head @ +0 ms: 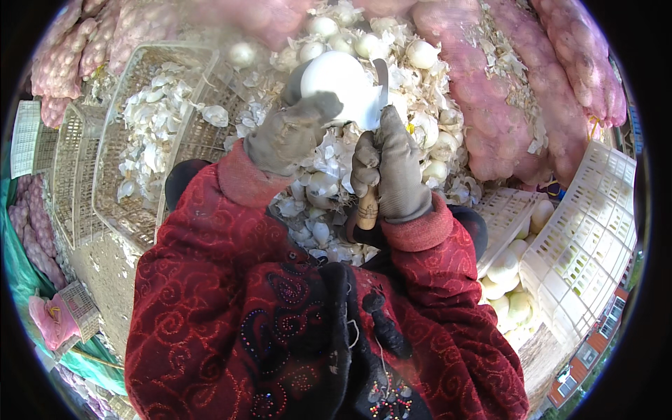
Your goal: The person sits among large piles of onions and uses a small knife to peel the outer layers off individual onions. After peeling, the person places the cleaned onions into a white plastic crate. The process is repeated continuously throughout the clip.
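My left hand [294, 131], in a dirty grey work glove, grips a large white onion [336, 84] from its left side. My right hand [391, 168], gloved alike, is closed around the wooden handle [367, 207] of a small knife. Its curved blade [382, 79] points away from me, beside the onion's right side. A pale flap of skin or onion layer [370, 107] lies between onion and blade. Below and beyond both hands spreads a heap of white onions [422, 55] among loose papery skins [320, 231].
At the left, a plastic crate [100, 173] holds dry skins [155, 131]. To my right, peeled onions [506, 268] fill a white crate, with another white crate [583, 231] tilted beside it. Pink mesh sacks of onions [472, 105] lie ahead and at the upper left.
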A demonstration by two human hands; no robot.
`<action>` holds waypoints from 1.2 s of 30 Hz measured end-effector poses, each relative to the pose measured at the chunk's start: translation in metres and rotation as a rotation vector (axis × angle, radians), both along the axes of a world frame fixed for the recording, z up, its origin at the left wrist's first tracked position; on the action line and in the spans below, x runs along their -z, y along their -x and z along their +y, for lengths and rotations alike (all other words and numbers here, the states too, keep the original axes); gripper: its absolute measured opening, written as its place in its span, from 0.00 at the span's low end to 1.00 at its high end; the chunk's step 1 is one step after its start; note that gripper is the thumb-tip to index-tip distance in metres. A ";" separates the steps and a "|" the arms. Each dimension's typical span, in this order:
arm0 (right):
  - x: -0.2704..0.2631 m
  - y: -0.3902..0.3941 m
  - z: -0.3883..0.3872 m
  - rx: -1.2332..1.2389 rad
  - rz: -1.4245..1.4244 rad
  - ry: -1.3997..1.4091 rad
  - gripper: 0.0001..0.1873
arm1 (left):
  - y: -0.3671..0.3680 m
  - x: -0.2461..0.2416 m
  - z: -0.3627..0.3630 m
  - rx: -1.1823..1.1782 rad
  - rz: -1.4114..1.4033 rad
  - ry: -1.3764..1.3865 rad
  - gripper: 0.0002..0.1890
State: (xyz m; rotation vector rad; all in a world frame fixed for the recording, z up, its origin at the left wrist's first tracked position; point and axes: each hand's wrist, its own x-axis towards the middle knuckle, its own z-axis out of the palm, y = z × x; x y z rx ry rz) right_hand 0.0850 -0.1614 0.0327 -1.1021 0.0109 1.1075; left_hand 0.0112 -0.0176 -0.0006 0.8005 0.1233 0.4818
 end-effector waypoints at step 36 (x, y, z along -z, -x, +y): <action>-0.015 -0.002 -0.011 -0.151 -0.441 -0.071 0.23 | 0.008 -0.011 0.002 -0.358 0.166 -1.362 0.38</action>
